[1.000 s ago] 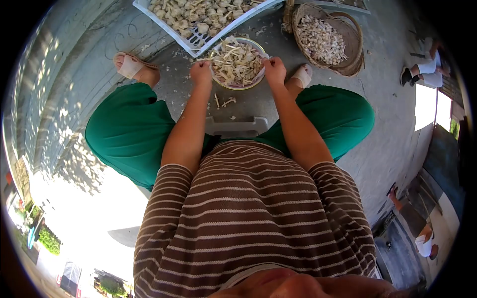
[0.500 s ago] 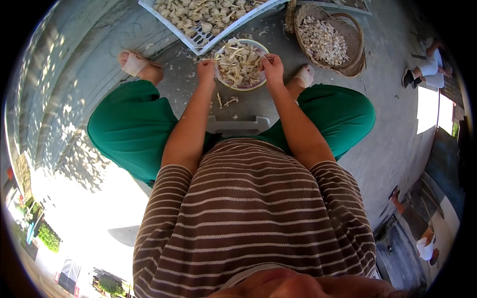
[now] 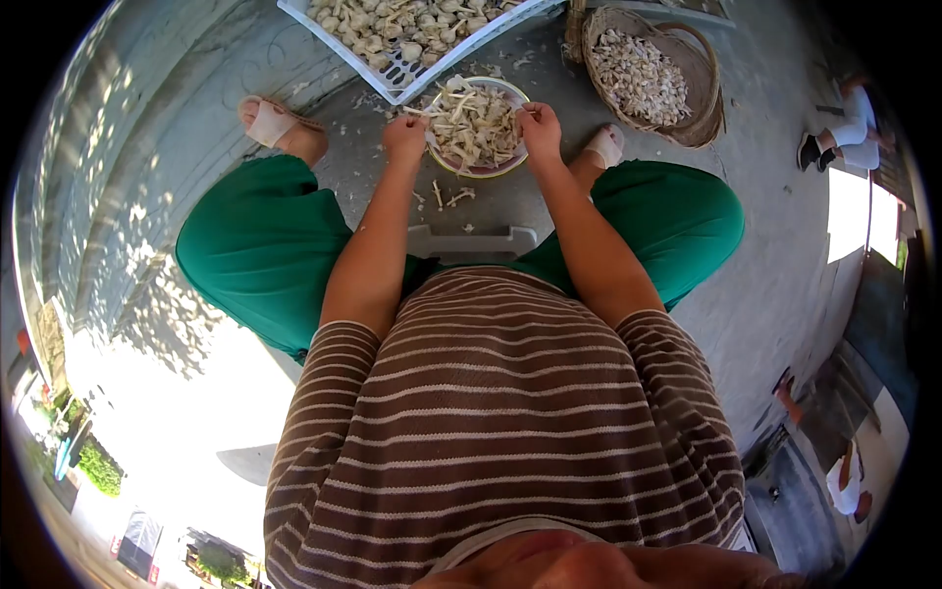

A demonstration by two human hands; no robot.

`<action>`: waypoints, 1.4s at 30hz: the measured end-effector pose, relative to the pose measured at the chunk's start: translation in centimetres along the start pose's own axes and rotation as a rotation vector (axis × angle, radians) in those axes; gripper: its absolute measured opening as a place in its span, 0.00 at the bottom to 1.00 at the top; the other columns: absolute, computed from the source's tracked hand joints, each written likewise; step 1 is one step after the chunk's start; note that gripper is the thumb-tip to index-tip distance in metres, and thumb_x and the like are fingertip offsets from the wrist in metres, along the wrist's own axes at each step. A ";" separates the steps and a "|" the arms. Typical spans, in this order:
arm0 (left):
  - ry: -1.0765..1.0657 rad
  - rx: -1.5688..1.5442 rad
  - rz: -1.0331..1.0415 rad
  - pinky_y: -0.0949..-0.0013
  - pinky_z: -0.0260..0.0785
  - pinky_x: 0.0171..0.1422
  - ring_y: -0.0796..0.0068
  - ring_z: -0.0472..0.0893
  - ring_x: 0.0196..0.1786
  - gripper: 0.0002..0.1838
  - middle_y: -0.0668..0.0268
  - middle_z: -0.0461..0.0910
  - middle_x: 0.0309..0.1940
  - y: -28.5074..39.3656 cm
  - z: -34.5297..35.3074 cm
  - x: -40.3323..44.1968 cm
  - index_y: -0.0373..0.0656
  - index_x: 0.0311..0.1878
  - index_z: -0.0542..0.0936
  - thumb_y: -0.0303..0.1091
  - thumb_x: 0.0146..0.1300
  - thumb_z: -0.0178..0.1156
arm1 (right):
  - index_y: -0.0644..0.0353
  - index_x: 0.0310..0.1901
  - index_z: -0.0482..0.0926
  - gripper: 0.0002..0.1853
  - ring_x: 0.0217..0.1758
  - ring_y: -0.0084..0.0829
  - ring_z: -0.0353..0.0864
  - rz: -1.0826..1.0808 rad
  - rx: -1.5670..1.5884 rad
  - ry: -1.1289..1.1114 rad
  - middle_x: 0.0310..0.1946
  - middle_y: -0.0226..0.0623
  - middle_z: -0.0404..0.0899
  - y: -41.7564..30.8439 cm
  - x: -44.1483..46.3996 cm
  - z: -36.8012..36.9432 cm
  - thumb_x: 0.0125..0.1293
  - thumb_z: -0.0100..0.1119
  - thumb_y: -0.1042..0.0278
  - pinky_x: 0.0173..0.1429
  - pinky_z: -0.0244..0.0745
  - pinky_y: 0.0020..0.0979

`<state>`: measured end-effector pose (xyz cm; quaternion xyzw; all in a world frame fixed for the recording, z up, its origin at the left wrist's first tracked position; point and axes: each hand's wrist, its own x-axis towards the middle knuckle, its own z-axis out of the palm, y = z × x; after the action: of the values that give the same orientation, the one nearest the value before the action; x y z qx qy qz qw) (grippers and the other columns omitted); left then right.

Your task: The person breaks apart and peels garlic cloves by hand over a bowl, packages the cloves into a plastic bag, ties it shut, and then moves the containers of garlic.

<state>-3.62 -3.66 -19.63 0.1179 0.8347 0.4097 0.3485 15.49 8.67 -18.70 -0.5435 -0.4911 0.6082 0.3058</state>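
Note:
A light bowl with a yellowish rim (image 3: 483,176) stands on the floor between my feet, heaped with dry garlic stalks and papery skins (image 3: 476,118). At the bowl's left side, my left hand (image 3: 403,139) is closed in a pinch, with a pale garlic stalk (image 3: 416,111) at its fingertips. My right hand (image 3: 541,132) is closed too, its fingertips by the bowl's right rim; what they pinch is too small to make out. Loose stalk bits (image 3: 458,197) lie on the floor just below the bowl.
A white plastic crate (image 3: 397,96) of whole garlic bulbs (image 3: 412,29) stands beyond the bowl. To its right is a wicker basket (image 3: 708,83) holding separated garlic cloves (image 3: 640,79). Other people (image 3: 849,137) are at the far right. My sandaled feet flank the bowl.
My left hand has shifted slightly down and left, and its fingers have turned inward. My right hand stays nearly in place by the rim.

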 end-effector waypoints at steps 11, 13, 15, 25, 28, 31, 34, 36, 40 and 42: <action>-0.254 -0.400 -0.133 0.67 0.65 0.37 0.72 0.74 0.31 0.12 0.64 0.77 0.29 3.8 0.3 -3.4 0.36 0.34 0.78 0.38 0.57 0.61 | 0.60 0.42 0.76 0.12 0.25 0.27 0.75 -0.243 -0.327 0.001 0.23 0.34 0.76 -3.3 -2.0 0.5 0.56 0.58 0.68 0.33 0.71 0.31; -0.314 -0.381 -0.136 0.68 0.65 0.36 0.73 0.74 0.31 0.12 0.65 0.77 0.29 4.6 0.0 -4.1 0.37 0.37 0.78 0.37 0.57 0.61 | 0.59 0.43 0.76 0.12 0.25 0.28 0.75 -0.247 -0.320 -0.015 0.22 0.34 0.75 -4.5 -2.6 0.4 0.56 0.58 0.68 0.33 0.71 0.31; -0.337 -0.373 -0.121 0.72 0.63 0.33 0.78 0.72 0.29 0.10 0.70 0.76 0.28 5.1 -0.3 -4.7 0.41 0.34 0.77 0.38 0.58 0.61 | 0.59 0.43 0.75 0.13 0.25 0.29 0.76 -0.251 -0.312 -0.035 0.21 0.35 0.75 -5.3 -2.8 0.4 0.56 0.57 0.68 0.33 0.71 0.32; -0.395 -0.311 0.033 0.77 0.63 0.27 0.84 0.70 0.24 0.06 0.74 0.71 0.22 5.1 1.1 -6.0 0.46 0.31 0.74 0.36 0.60 0.58 | 0.54 0.50 0.72 0.25 0.42 0.45 0.77 -0.593 -0.624 -0.525 0.40 0.44 0.75 -3.3 -3.9 2.3 0.47 0.64 0.69 0.44 0.74 0.40; -0.376 -0.184 -0.022 0.77 0.62 0.25 0.84 0.69 0.22 0.07 0.73 0.71 0.22 5.5 1.0 -6.4 0.45 0.32 0.74 0.36 0.58 0.59 | 0.59 0.46 0.72 0.20 0.42 0.48 0.77 -0.705 -0.854 -0.589 0.40 0.46 0.73 -1.9 -3.6 3.5 0.49 0.60 0.70 0.45 0.74 0.42; -0.314 -0.196 0.092 0.77 0.60 0.22 0.84 0.68 0.21 0.08 0.72 0.70 0.22 4.0 1.7 -5.5 0.44 0.33 0.74 0.36 0.56 0.60 | 0.59 0.45 0.72 0.17 0.40 0.48 0.77 -0.600 -0.987 -0.610 0.41 0.47 0.73 -0.3 -3.2 4.9 0.51 0.58 0.70 0.44 0.74 0.43; -0.297 -0.222 0.089 0.76 0.59 0.23 0.83 0.67 0.22 0.08 0.72 0.70 0.23 3.0 2.1 -4.8 0.44 0.33 0.74 0.36 0.55 0.61 | 0.59 0.46 0.70 0.17 0.41 0.48 0.78 -0.472 -0.994 -0.601 0.42 0.50 0.73 0.2 -3.2 6.3 0.53 0.55 0.72 0.43 0.75 0.43; -0.312 -0.269 -0.023 0.75 0.60 0.27 0.81 0.69 0.25 0.08 0.70 0.70 0.25 3.7 1.8 -5.1 0.41 0.32 0.73 0.34 0.54 0.60 | 0.58 0.47 0.69 0.17 0.42 0.48 0.78 -0.409 -0.996 -0.604 0.43 0.50 0.72 0.6 -3.1 6.7 0.53 0.54 0.73 0.43 0.75 0.43; -0.359 -0.336 -0.135 0.73 0.61 0.30 0.80 0.69 0.28 0.07 0.69 0.70 0.25 4.2 1.4 -5.7 0.40 0.31 0.73 0.31 0.53 0.59 | 0.61 0.47 0.67 0.19 0.41 0.48 0.79 -0.495 -1.004 -0.611 0.44 0.52 0.71 3.0 -2.1 7.5 0.52 0.56 0.72 0.42 0.76 0.42; -0.353 -0.339 -0.163 0.73 0.61 0.30 0.80 0.69 0.28 0.07 0.69 0.70 0.25 4.1 1.5 -5.6 0.40 0.32 0.73 0.31 0.53 0.59 | 0.62 0.47 0.66 0.20 0.41 0.48 0.79 -0.479 -1.027 -0.625 0.44 0.52 0.71 3.9 -1.5 8.0 0.51 0.57 0.72 0.41 0.77 0.42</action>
<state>1.10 -2.87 -14.42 0.0597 0.6870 0.4874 0.5356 8.77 3.87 -22.33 -0.2933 -0.8931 0.3404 -0.0232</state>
